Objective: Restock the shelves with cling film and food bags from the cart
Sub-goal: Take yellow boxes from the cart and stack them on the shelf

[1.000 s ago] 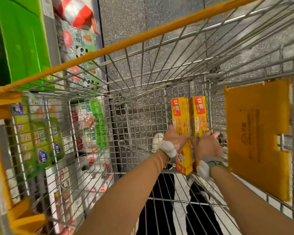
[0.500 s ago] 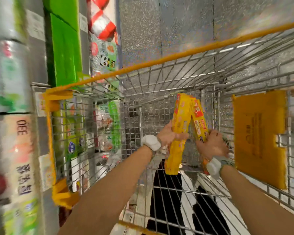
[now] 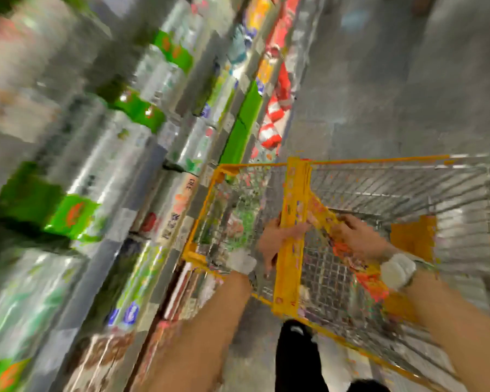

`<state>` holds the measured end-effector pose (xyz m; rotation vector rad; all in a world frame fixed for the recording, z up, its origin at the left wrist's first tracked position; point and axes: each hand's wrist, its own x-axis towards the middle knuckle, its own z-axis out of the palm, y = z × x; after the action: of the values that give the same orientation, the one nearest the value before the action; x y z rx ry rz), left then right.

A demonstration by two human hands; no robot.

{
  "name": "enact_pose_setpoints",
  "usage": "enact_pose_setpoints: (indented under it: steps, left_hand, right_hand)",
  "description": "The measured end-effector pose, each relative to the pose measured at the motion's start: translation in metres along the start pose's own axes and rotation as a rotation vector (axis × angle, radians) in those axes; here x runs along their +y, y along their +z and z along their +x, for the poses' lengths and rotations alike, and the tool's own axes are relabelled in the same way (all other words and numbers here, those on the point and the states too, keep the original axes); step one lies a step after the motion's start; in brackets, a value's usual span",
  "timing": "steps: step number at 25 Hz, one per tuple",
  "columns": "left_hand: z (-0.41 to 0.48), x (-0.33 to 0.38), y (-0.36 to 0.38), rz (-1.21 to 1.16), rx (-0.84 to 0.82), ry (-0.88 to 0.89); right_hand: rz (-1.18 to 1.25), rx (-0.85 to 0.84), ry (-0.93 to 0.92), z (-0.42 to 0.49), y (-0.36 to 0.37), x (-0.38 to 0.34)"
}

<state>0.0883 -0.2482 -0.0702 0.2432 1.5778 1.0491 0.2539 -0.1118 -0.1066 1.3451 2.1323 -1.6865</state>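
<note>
My left hand (image 3: 277, 240) grips one long yellow box (image 3: 293, 278) around its middle and holds it nearly upright above the wire cart (image 3: 379, 160). My right hand (image 3: 357, 239) is curled around a second yellow box (image 3: 321, 215), which tilts so that its top end meets the first box. Both boxes are over the basket, near its left corner. The shelves (image 3: 125, 165) stand just beside the cart on my left, packed with blurred rolls and green-labelled packs. The print on the boxes is too smeared to read.
</note>
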Motion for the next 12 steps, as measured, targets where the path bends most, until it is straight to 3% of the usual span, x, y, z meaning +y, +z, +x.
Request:
enact_pose_setpoints:
  steps: [5, 10, 12]
  left_hand:
    - [-0.153, 0.030, 0.002, -0.143, 0.180, 0.210]
    - [-0.283, 0.030, -0.027, -0.351, 0.263, 0.457]
    - [-0.320, 0.025, -0.044, -0.390, 0.325, 0.550]
  right_hand:
    - [-0.226, -0.177, -0.351, -0.091, -0.016, -0.116]
    - [-0.562, -0.351, -0.686, -0.174, 0.026, -0.236]
    - [-0.600, -0.406, -0.735, -0.200, 0.046, -0.270]
